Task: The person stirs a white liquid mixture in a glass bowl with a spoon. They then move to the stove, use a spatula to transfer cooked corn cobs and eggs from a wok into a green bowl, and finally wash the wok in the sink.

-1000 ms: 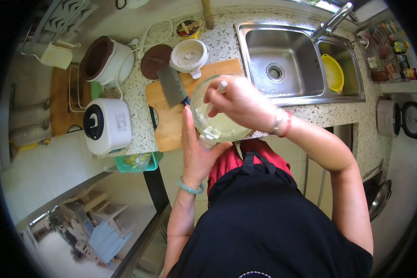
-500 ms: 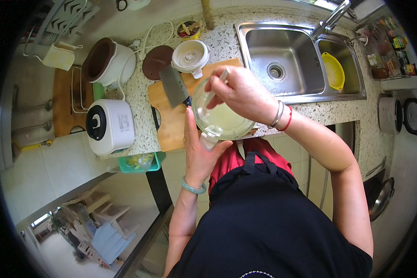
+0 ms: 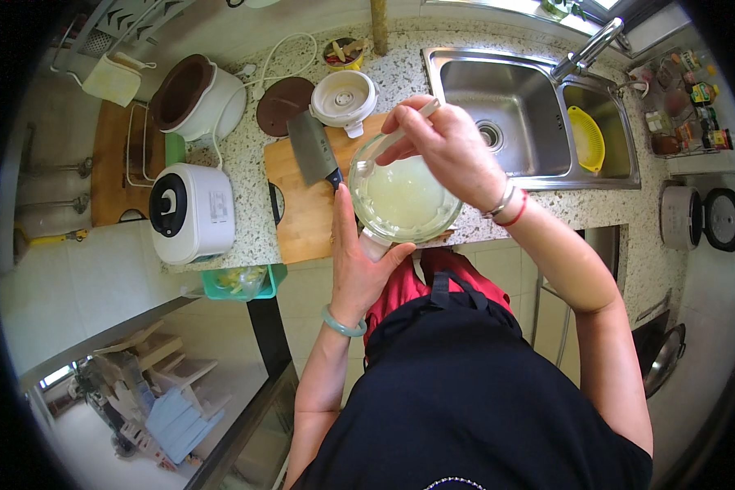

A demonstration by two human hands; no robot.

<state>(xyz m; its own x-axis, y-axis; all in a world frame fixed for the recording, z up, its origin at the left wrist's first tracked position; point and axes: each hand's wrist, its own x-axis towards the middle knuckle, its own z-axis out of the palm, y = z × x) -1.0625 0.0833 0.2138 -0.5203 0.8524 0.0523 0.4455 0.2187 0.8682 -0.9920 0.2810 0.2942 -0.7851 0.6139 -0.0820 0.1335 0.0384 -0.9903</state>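
Note:
A round glass bowl (image 3: 361, 214) with a pale side handle (image 3: 374, 243) is over the near edge of a wooden cutting board. Cloudy pale yellow liquid (image 3: 408, 192) fills part of it. My left hand (image 3: 359, 265) grips it by the handle, thumb on one side and fingers along the other. My right hand (image 3: 445, 151) is closed around a light-coloured spoon (image 3: 429, 107) over the bowl's far rim. The spoon's lower end is hidden by my fingers. A cleaver (image 3: 312, 151) lies on the cutting board (image 3: 294, 233), left of the bowl.
Behind the board are a white lidded container (image 3: 343, 96) and a brown round lid (image 3: 284, 106). On the left stand a white cooker (image 3: 194, 214) and a white pot with brown interior (image 3: 192, 96). A steel double sink (image 3: 510, 82) holds a yellow basket (image 3: 586, 139).
My right hand with the spoon has moved up and to the right, showing more of the liquid. My left hand stays on the bowl's handle. The whole view has shifted slightly.

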